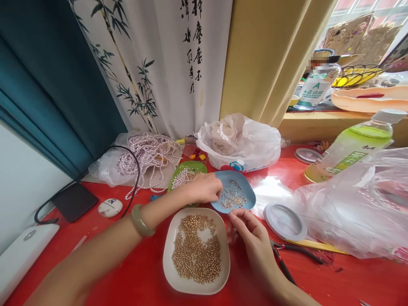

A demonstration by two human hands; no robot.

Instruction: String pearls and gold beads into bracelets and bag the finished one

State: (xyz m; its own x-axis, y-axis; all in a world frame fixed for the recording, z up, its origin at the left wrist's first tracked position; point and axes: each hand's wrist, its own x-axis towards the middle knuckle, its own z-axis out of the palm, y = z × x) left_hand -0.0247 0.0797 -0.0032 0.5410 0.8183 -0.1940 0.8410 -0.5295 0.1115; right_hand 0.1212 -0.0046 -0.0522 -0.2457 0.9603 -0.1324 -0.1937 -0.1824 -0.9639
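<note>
My left hand (208, 187), its fingers curled, lies across the gap between a green plate (200, 165) and a blue plate (251, 194). Its fingertips are mostly hidden. The green plate holds pinkish-white beads (182, 178); small metal pins (234, 199) and tiny dark bits lie in the blue one. At the blue plate's near edge, my right hand (250, 231) pinches thumb and forefinger together on something too small to make out. Between my forearms sits a cream square dish (168, 272) of gold beads (197, 255). A bracelet circles my left wrist.
Pliers (298, 248) and a wire spool (284, 222) lie to the right, near plastic bags (344, 208) and a green-labelled bottle (350, 146). Strung pearl beads (146, 155) heap at the back left, beside a black cable and phone (75, 202). A white bag (239, 142) stands behind the plates.
</note>
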